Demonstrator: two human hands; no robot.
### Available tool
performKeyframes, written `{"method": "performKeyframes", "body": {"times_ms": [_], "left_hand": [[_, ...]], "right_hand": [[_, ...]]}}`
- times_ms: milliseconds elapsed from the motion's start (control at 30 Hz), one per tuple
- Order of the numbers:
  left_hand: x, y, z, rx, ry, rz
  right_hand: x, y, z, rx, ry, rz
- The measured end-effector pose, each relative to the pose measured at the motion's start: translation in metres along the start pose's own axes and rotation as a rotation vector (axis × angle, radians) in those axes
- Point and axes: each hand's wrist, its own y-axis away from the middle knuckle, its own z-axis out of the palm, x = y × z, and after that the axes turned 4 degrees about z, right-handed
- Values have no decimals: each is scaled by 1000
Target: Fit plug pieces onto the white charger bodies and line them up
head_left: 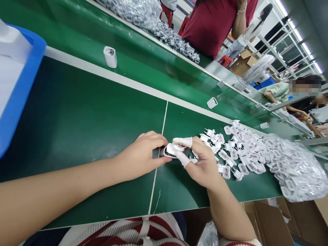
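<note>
My left hand is curled around a small white charger housing resting on the green worktable. My right hand, with white finger cots on thumb and forefinger, pinches the same housing from the right side. A heap of white plug parts with metal prongs lies just right of my right hand, spilling onto a clear plastic bag.
Beyond the table a green conveyor belt carries white charger housings. A blue tray sits at far left. A person in a red shirt stands across the belt by another parts pile. Cardboard boxes stand below right.
</note>
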Motion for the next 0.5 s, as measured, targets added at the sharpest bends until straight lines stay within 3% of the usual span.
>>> {"method": "performKeyframes", "body": {"times_ms": [100,300,500], "left_hand": [[0,0,-1,-3,-2,20],[-1,0,-1,-4,-7,12],[0,0,-1,8,17,16]], "right_hand": [[1,0,2,-12,115,-112],[0,1,4,108,123,-144],[-1,1,6,28,224,-215]]}}
